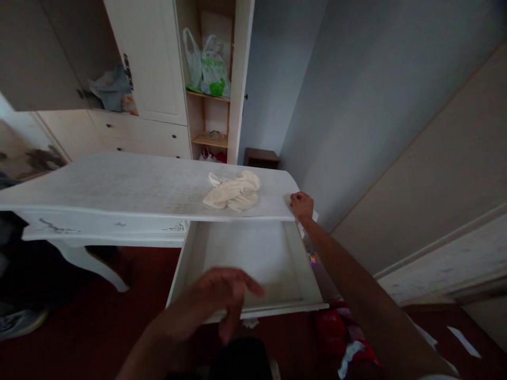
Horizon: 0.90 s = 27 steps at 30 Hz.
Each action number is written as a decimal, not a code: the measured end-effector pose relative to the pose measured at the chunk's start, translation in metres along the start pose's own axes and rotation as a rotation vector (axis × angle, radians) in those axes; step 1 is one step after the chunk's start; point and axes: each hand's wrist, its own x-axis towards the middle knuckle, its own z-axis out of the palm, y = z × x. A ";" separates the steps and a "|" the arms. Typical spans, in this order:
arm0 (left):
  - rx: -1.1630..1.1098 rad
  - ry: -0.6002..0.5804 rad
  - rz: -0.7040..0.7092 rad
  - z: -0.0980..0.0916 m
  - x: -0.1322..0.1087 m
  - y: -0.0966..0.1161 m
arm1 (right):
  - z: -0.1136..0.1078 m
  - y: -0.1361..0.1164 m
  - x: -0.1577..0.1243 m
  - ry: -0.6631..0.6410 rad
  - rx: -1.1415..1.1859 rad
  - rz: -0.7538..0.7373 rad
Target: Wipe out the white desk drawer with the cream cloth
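Observation:
A white desk (130,182) has one drawer (245,248) pulled out, and the visible part of its inside is bare. My left hand (222,295) is over the drawer's front edge, slightly blurred, its fingers apart and holding nothing; whether it touches the edge I cannot tell. At the desk's right corner, my right hand (301,204) rests on the top, fingers curled into a fist with nothing showing in them. A crumpled cream cloth (234,191) lies on the desktop behind the drawer, to the left of my right hand.
A cream wardrobe (154,58) stands behind the desk, its shelves holding plastic bags (209,66). The grey wall (348,95) runs close along the right. Red bags (331,330) and paper scraps lie on the dark red floor. A shoe (24,323) shows at lower left.

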 end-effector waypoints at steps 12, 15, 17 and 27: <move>1.212 0.918 0.268 -0.027 0.200 0.171 | 0.001 -0.001 -0.001 0.008 0.050 0.004; 1.284 0.888 0.127 -0.038 0.214 0.173 | 0.002 -0.001 -0.001 0.012 0.068 0.016; 1.352 0.785 0.133 -0.039 0.217 0.172 | 0.002 0.000 -0.002 0.009 0.089 0.020; 1.408 0.449 0.455 -0.010 0.166 0.125 | -0.001 -0.003 -0.002 -0.013 0.067 -0.020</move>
